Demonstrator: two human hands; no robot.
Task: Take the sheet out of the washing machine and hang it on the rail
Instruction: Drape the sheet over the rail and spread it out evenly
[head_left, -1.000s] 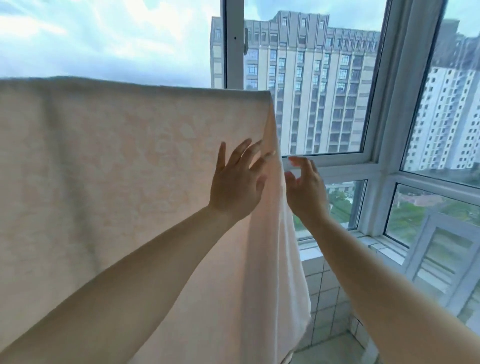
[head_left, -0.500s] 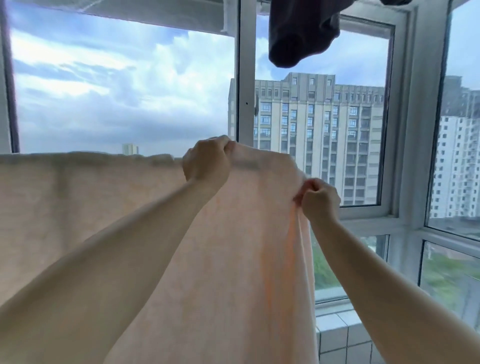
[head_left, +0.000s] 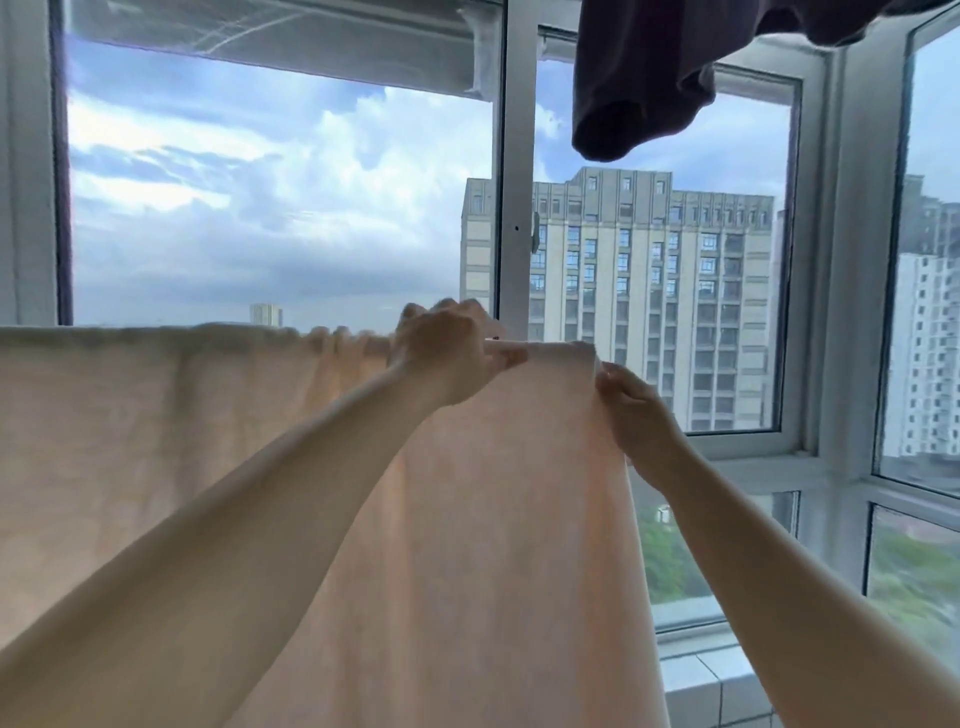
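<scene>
A pale peach sheet (head_left: 156, 426) hangs draped over a rail that its top fold hides. It spreads from the left edge of the view to past the middle. My left hand (head_left: 447, 353) grips the top fold, fingers curled over it, where the cloth bunches into small pleats. My right hand (head_left: 634, 410) pinches the sheet's right edge just below the top corner. Both forearms reach up in front of the hanging cloth.
A dark garment (head_left: 649, 78) hangs overhead at the upper right. White window frames (head_left: 511, 182) stand right behind the sheet, with tall buildings outside. A tiled ledge (head_left: 696, 675) runs under the window at the lower right.
Both hands went from open fingers by the sheet's right edge to gripping it at the top. Since half a second ago the top fold has bunched left of my left hand.
</scene>
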